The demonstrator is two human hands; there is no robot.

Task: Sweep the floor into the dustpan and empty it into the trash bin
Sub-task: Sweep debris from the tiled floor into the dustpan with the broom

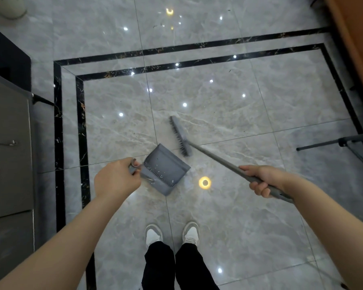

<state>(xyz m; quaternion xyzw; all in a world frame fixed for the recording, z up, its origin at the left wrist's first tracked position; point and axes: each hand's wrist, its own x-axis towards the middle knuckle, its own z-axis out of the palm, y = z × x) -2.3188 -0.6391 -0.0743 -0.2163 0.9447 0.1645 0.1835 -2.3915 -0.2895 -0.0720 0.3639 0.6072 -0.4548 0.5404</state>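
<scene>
Left hand (116,179) is reaching forward and down from the near left, forearm bare, back of the hand facing the camera. Its fingers are curling round the top of the grey dustpan handle (134,167), with the thumb tip showing over the handle end. The dustpan (166,166) is sitting just right of that hand, in the middle of the scene, its open mouth facing far and right toward the broom. A comb-toothed ridge is running across its near edge. Inside the pan a few small pale flecks and scraps are lying near the comb teeth; what they are cannot be told.

Right hand (262,181) is extending from the near right, fingers wrapping together under the grey broom handle (218,159) and thumb lying along its top. The handle is slanting down and left to the broom head (179,136), which is lying just far-right of the dustpan mouth, apart from it, bristles pointing left. Whether the bristles are touching the floor cannot be told.

The floor (218,101) is glossy grey marble tile with a double black border, showing ceiling-light reflections. A few dark specks are lying on the far tiles. Two white shoes (172,234) and black trouser legs are showing at the near centre. A grey cabinet (8,153) is standing at the left, and a dark stand leg (333,143) is lying at the right.
</scene>
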